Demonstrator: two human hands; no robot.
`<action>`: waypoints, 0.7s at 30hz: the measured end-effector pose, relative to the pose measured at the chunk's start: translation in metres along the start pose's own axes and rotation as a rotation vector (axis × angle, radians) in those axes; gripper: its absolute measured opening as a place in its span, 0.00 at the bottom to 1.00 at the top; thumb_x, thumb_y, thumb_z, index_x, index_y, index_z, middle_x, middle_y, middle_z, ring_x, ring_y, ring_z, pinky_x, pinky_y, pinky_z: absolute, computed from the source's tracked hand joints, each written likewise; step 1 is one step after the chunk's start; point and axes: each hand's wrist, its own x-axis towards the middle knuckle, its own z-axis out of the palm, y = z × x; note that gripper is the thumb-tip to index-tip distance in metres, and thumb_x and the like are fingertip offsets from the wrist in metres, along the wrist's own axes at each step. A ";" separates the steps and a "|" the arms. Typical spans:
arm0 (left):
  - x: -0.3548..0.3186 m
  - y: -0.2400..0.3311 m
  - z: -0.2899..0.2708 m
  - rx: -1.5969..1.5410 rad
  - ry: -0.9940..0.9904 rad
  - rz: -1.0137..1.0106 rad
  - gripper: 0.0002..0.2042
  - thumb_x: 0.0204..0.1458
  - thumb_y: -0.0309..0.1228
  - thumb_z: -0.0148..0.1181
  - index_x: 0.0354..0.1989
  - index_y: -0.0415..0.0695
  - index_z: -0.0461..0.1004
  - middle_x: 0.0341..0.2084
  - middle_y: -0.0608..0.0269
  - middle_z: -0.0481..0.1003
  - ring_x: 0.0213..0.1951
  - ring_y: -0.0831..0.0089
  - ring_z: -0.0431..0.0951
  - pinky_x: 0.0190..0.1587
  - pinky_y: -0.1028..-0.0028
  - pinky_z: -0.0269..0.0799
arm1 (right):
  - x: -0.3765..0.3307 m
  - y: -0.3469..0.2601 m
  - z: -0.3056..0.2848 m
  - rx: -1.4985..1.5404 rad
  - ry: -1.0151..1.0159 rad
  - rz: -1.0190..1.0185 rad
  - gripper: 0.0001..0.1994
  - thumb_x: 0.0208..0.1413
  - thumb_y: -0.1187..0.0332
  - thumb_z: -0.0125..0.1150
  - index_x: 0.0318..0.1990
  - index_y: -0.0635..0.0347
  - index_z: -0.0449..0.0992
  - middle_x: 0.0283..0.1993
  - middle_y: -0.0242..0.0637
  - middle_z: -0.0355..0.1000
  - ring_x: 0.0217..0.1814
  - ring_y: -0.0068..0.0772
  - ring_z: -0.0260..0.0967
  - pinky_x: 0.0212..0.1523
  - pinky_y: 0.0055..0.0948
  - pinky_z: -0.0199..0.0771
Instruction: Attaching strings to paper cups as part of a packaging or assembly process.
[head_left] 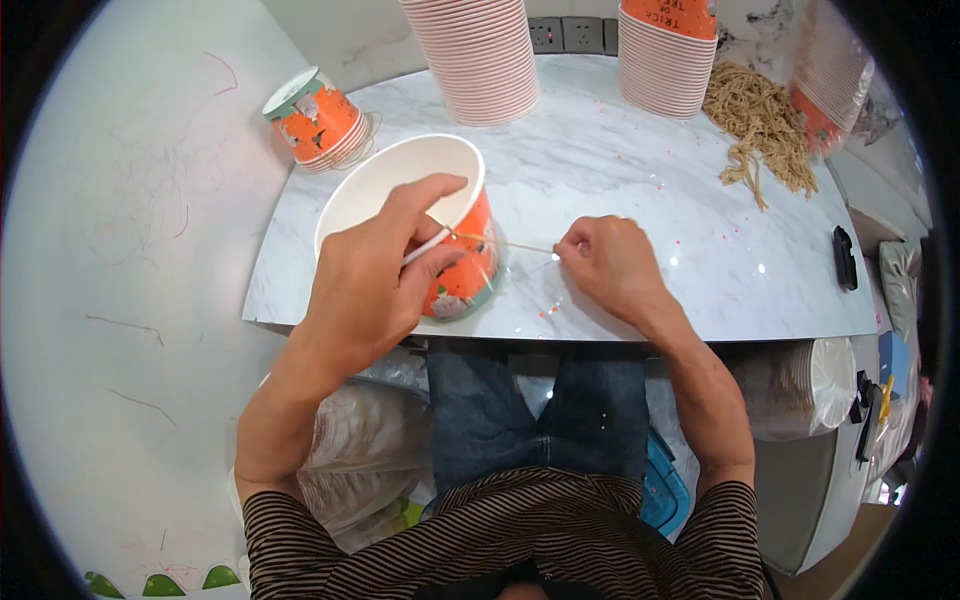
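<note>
A large paper bucket point(478, 220), orange with a green base and white inside, stands slightly tilted near the table's front left. Closed on its rim is my left hand point(362, 275), with the index finger raised over the opening. A thin tan cord point(520, 244) runs from the rim, beside my left thumb and fingertips, to my right hand point(615, 262). Taut between the two hands, the cord is pinched in my right fingers, low over the marble-look table point(590, 150). How the cord is fixed at the rim is partly hidden by my fingers.
Tall stacks of paper buckets point(480, 60) stand at the back, beside a heap of tan cords point(755, 120). A smaller bucket stack point(318, 120) leans at the back left. A black tool point(845, 258) lies at the right edge. Bagged buckets point(790, 385) sit under the table.
</note>
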 end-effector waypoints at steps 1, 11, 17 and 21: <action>-0.002 0.002 0.001 -0.025 0.010 0.030 0.26 0.56 0.20 0.69 0.63 0.45 0.73 0.29 0.58 0.82 0.30 0.72 0.82 0.37 0.71 0.78 | 0.001 -0.002 0.006 -0.017 -0.028 -0.009 0.10 0.57 0.64 0.63 0.33 0.60 0.86 0.29 0.50 0.80 0.33 0.54 0.80 0.40 0.48 0.80; -0.016 -0.030 -0.034 0.216 -0.007 0.212 0.09 0.50 0.19 0.69 0.40 0.41 0.81 0.34 0.57 0.82 0.40 0.57 0.83 0.50 0.61 0.78 | -0.003 0.025 -0.080 0.705 -0.328 0.133 0.12 0.69 0.64 0.58 0.50 0.61 0.81 0.22 0.22 0.65 0.18 0.12 0.58 0.18 0.18 0.58; -0.008 -0.068 -0.043 0.251 -0.035 0.283 0.07 0.51 0.17 0.66 0.38 0.39 0.78 0.44 0.55 0.81 0.52 0.53 0.79 0.61 0.54 0.74 | -0.017 0.085 -0.132 1.535 -0.323 -0.449 0.11 0.72 0.75 0.46 0.54 0.75 0.70 0.44 0.55 0.78 0.08 0.17 0.59 0.06 0.17 0.49; 0.001 -0.073 -0.042 0.240 0.002 0.220 0.09 0.51 0.13 0.60 0.39 0.38 0.78 0.46 0.52 0.80 0.56 0.52 0.78 0.61 0.55 0.74 | -0.009 0.074 -0.137 1.652 -0.394 -0.663 0.29 0.68 0.79 0.39 0.76 0.75 0.53 0.72 0.77 0.59 0.10 0.22 0.68 0.08 0.17 0.61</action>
